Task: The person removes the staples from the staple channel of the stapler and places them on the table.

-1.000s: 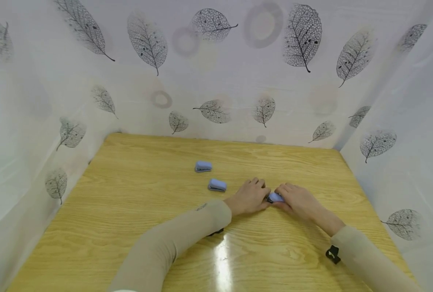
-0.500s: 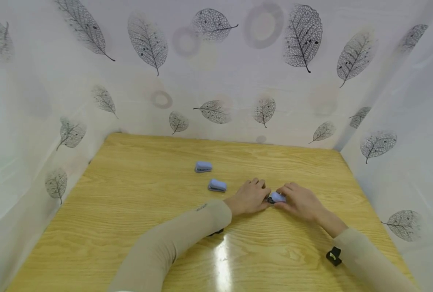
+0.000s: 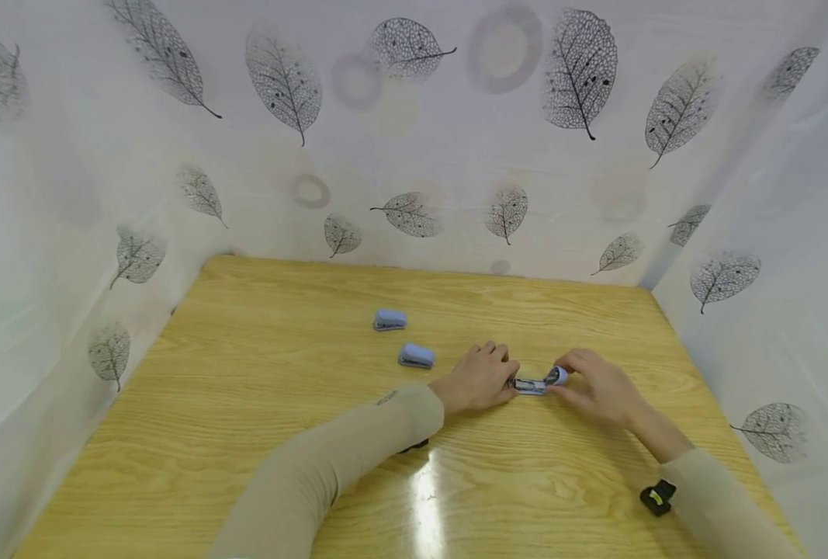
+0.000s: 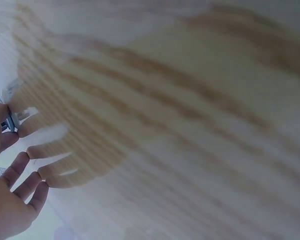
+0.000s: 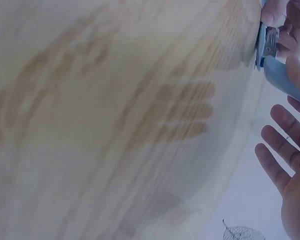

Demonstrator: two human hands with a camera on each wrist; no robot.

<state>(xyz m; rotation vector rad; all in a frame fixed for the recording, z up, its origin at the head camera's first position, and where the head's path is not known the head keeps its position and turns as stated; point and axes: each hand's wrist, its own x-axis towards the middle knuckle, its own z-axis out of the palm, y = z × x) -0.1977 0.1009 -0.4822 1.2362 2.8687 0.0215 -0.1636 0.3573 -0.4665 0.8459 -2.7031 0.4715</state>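
Observation:
On the right half of the table lies a small blue-purple mini stapler (image 3: 529,387) with its top cover (image 3: 559,376) swung up and back, the metal staple channel exposed. My left hand (image 3: 482,377) pinches its left end between thumb and index finger; the other fingers rest bent at the tabletop. The raised cover is gripped by the thumb and index finger of my right hand (image 3: 601,390), and the right wrist view shows the cover (image 5: 281,77) there while the remaining fingers extend free. Only a sliver of the stapler (image 4: 11,120) shows in the left wrist view.
Two matching closed staplers lie left of my hands, one farther back (image 3: 389,319) and one nearer (image 3: 417,355). The wood-grain table (image 3: 281,349) meets a leaf-printed white curtain (image 3: 441,155) at its back and sides.
My right hand has moved right, swinging the stapler's cover up and away from its base, which uncovers the staple channel. My left hand has stayed in place.

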